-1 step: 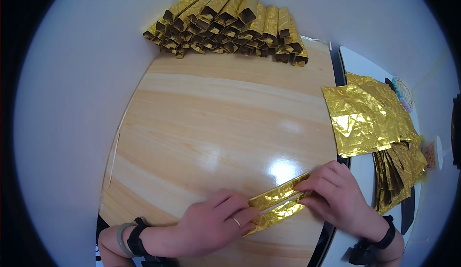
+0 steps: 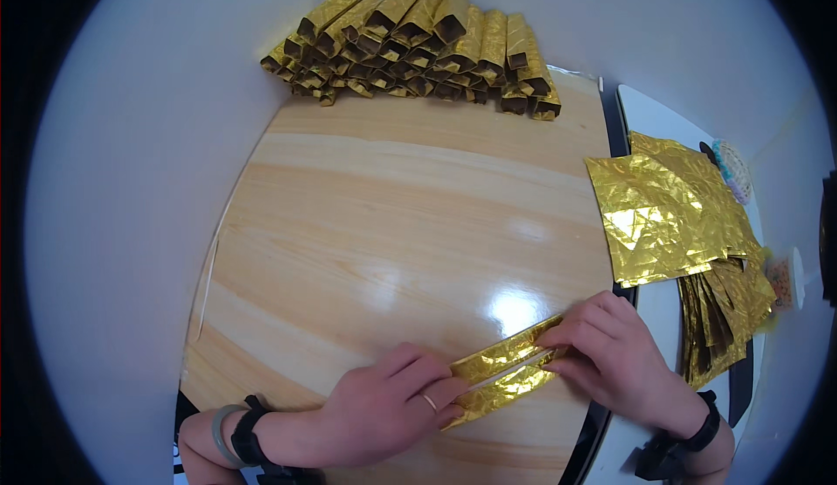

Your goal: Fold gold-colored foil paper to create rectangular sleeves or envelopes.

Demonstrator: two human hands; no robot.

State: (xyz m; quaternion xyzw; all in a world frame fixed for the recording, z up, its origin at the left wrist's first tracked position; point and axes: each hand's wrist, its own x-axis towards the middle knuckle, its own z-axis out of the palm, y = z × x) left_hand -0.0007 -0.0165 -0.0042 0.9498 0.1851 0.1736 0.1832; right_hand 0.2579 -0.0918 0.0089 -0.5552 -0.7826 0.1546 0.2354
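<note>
A folded piece of shiny gold foil paper point(image 2: 508, 384) lies slantwise near the front right of the wooden table. A thin pale line runs lengthwise between its two long folded sides; whether it is a stick or a paper edge is hard to tell. My left hand point(image 2: 392, 406), with a ring on one finger, closes its fingertips on the lower left end. The upper right end is pinched between the thumb and fingers of my right hand point(image 2: 610, 354). Both ends of the foil paper are partly hidden under my fingers.
Several gold paper tubes point(image 2: 418, 36) with dark insides are stacked against the back wall. On the right, a stack of flat gold foil sheets point(image 2: 667, 215) overlaps the dark table edge. A small cup point(image 2: 785, 277) and a knitted-looking item point(image 2: 731, 171) stand beyond it.
</note>
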